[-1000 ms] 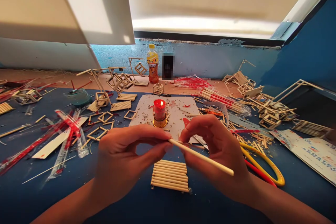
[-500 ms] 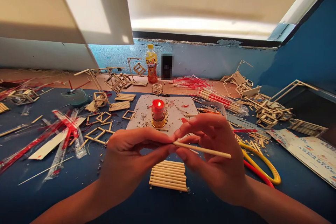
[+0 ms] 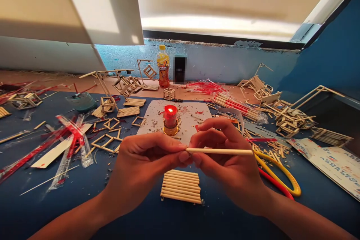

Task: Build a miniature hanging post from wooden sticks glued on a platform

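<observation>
Both hands meet at the middle of the blue table. My left hand (image 3: 142, 165) pinches the left end of a thin wooden stick (image 3: 225, 152) between thumb and forefinger. My right hand (image 3: 225, 157) grips the same stick just right of that pinch, and the stick runs level to the right. Below the hands lies a flat panel of sticks laid side by side (image 3: 181, 186). Just beyond the hands a lit red candle (image 3: 170, 120) burns in a gold holder on a grey board (image 3: 194, 118).
Scissors with yellow and red handles (image 3: 281, 180) lie right of my right hand. Stick frames (image 3: 108, 135), red-and-clear wrappers (image 3: 70, 137), stick bundles (image 3: 239, 107) and stick structures (image 3: 292, 120) litter the table. An orange drink bottle (image 3: 163, 65) stands by the back wall.
The stick has swung from slanting down to the right up to level. Both hands have risen slightly and stay pinched on it.
</observation>
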Tool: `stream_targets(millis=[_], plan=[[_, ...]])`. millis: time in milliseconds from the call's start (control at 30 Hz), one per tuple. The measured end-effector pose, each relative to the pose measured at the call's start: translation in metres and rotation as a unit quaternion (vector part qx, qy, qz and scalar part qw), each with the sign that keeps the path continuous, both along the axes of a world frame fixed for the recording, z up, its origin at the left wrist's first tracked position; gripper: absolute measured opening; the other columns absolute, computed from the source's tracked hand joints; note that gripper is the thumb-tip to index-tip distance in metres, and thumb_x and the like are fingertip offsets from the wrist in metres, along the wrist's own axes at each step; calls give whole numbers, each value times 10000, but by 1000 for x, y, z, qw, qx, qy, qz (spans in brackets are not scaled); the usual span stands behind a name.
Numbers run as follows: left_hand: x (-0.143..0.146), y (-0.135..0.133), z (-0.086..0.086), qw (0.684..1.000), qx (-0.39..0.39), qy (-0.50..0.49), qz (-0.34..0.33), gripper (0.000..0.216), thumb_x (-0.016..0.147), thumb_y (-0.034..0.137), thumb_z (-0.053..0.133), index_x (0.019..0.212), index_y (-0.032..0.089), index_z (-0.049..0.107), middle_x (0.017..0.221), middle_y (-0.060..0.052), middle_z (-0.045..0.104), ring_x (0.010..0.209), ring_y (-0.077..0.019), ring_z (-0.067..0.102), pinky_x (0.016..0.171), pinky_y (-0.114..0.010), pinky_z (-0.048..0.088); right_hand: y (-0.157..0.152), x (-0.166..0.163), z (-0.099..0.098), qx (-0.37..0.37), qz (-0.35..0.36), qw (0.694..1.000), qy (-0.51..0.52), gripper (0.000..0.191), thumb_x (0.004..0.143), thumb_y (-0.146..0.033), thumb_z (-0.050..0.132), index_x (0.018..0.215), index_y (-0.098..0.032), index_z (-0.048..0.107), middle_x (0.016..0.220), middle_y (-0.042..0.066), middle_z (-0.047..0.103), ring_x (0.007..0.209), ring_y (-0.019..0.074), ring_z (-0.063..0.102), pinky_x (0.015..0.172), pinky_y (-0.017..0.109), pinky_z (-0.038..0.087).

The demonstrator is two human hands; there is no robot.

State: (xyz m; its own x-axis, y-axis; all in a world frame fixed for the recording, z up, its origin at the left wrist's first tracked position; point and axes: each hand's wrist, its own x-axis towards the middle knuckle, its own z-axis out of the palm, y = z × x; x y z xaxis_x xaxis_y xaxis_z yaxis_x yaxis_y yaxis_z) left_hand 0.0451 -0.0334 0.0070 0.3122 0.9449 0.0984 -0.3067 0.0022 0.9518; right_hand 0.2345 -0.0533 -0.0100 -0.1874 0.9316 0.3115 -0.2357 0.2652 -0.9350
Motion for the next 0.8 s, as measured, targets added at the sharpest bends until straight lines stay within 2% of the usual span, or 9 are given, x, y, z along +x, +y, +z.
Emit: stream_targets(millis=[267,467,633,800], plan=[[-1,1,-1,1000,-2,-10,-10,262,826,2,822,763,255,849,775,19,842,711,-128,815,706,-134,660,0,1,-2,-15,13,1000,17,316,930,-175,787,1122,-346,604,913,-58,719,799,108,699,724,231,598],[0,1,0,998,43,31,18,243,771,25,868,758,267,853,784,27,840,731,-134,813,720,-150,667,0,-2,-2,4,7,1000,22,459,872,-69,804,1174,-353,606,987,-50,701,797,100,674,672,201,572],[2,0,2,995,70,63,45,244,730,25,891,752,266,852,778,34,839,730,-132,813,709,-119,649,-1,-3,-2,21,4,999,31,504,899,-47,779,1214,-403,610,1024,-67,724,770,82,676,627,182,543],[3,-1,3,997,54,56,24,222,741,36,894,752,253,849,748,32,834,716,-157,818,698,-152,666,-1,-1,-4,27,2,999,24,514,950,-75,749,1277,-443,600,1023,-67,737,714,74,682,572,186,535]])
